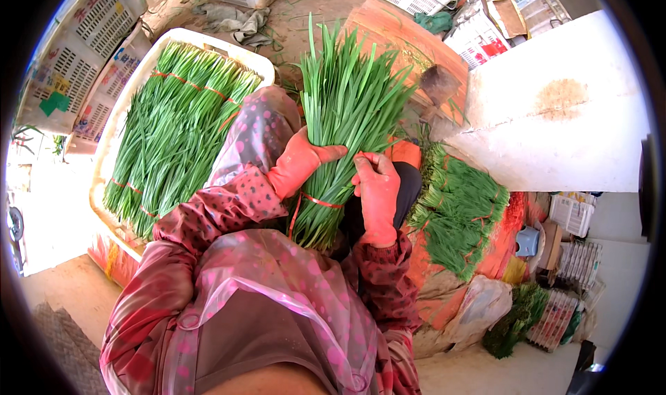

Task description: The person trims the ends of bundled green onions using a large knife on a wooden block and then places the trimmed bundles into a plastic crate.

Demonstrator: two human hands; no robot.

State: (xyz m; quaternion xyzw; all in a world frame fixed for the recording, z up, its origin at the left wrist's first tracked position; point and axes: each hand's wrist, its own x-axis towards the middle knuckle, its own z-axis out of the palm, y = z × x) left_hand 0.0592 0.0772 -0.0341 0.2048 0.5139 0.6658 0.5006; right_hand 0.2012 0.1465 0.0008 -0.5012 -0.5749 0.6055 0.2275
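Note:
A thick bunch of green garlic chives (350, 93) stands upright between my knees, leaf tips pointing away from me. A red tie (323, 203) circles its lower part, with a loose end hanging down on the left. My left hand (300, 160), in an orange-pink rubber glove, grips the bunch from the left, thumb laid across the leaves. At the bunch's right side is my right hand (377, 185), gloved the same way, its thumb and fingers pinched together against the leaves. What sits in that pinch is too small to make out.
Tied chive bunches (184, 131) fill a pale plastic crate (103, 160) at my left. More chives (461, 211) lie on orange sacking to the right. A wooden board (409, 37) and a white panel (555, 110) stand ahead and right. Stacked crates (76, 55) rise at far left.

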